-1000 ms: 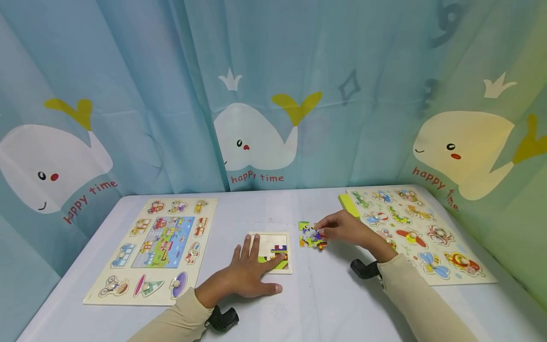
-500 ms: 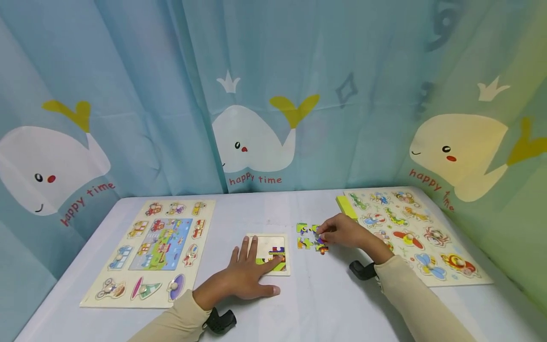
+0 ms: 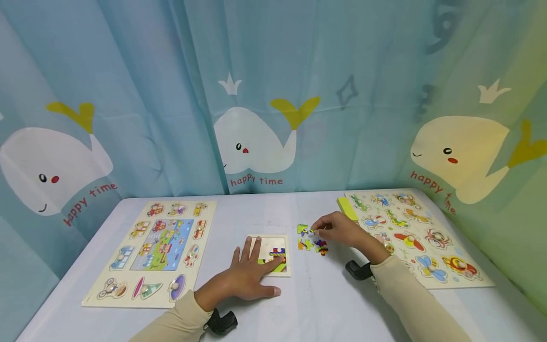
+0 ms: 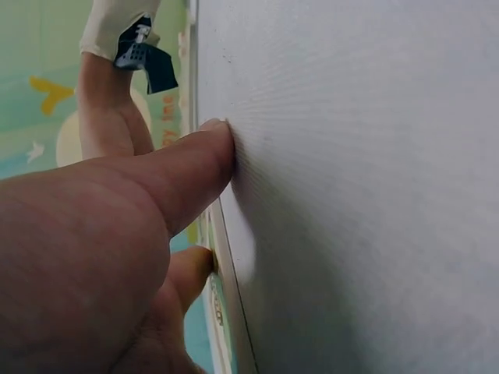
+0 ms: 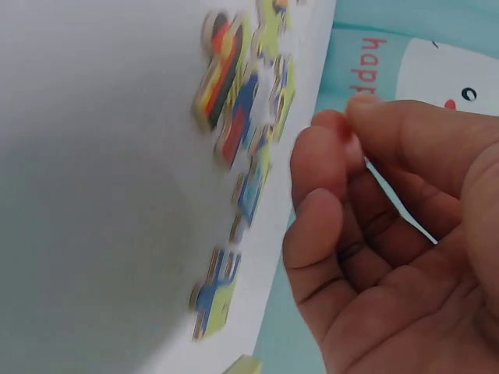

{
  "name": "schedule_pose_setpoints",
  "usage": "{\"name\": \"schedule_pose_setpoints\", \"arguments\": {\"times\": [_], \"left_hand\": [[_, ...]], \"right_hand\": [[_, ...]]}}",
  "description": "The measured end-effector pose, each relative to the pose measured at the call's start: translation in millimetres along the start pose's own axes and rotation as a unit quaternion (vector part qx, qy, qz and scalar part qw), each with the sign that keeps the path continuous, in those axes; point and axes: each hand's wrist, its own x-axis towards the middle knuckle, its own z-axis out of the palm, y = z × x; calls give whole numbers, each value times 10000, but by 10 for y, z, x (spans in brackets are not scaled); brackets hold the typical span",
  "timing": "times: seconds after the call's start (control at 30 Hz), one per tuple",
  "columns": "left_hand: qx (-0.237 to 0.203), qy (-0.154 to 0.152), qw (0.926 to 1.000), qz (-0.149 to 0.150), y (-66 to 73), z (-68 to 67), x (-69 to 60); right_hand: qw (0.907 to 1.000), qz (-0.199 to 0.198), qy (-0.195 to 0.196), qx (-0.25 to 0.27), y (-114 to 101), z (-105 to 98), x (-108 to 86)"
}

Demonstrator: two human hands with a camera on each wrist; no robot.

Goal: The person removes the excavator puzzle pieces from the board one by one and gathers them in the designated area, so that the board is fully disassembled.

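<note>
A small square wooden puzzle tray (image 3: 266, 242) lies at mid-table, with colourful jigsaw pieces (image 3: 277, 253) in its lower right part. My left hand (image 3: 245, 279) spreads its straight fingers over the tray's left and lower side. To the right lie several loose jigsaw pieces (image 3: 306, 244), patterned green, blue and red. My right hand (image 3: 342, 231) bends its fingers beside them, thumb tip close to index tip. In the right wrist view, more loose pieces (image 5: 216, 294) lie under the hand (image 5: 390, 210); no piece shows between the fingertips, though one could be hidden.
A large vehicle peg puzzle board (image 3: 205, 256) lies on the left. An insect peg puzzle board (image 3: 448, 280) lies on the right, with a yellow-green block (image 3: 347, 209) at its far left corner. A whale-print curtain (image 3: 367, 142) hangs behind the white table (image 3: 316, 299).
The right hand has shifted slightly left over the loose pieces, which lie a little farther apart than a second ago. The left hand stays on the tray.
</note>
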Motion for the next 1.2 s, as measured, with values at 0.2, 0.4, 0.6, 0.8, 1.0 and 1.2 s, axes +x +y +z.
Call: {"name": "schedule_pose_setpoints", "arguments": {"times": [0.2, 0.4, 0.6, 0.8, 1.0, 1.2], "left_hand": [[-17, 109, 9997, 240, 19, 2, 20], [12, -106, 9991, 420, 55, -14, 53], [104, -678, 9972, 311, 47, -26, 90], [133, -581, 9976, 339, 44, -7, 118], [191, -572, 9976, 352, 54, 14, 108], [192, -551, 9978, 326, 49, 26, 108]], "right_hand": [[9997, -165, -30, 174, -111, 139, 104], [9983, -361, -304, 347, -280, 328, 190], [9952, -341, -563, 724, -361, 457, 239], [9942, -561, -593, 706, -372, 507, 219], [9925, -721, -746, 649, -370, 564, 190], [9915, -704, -804, 745, -391, 598, 181]]}}
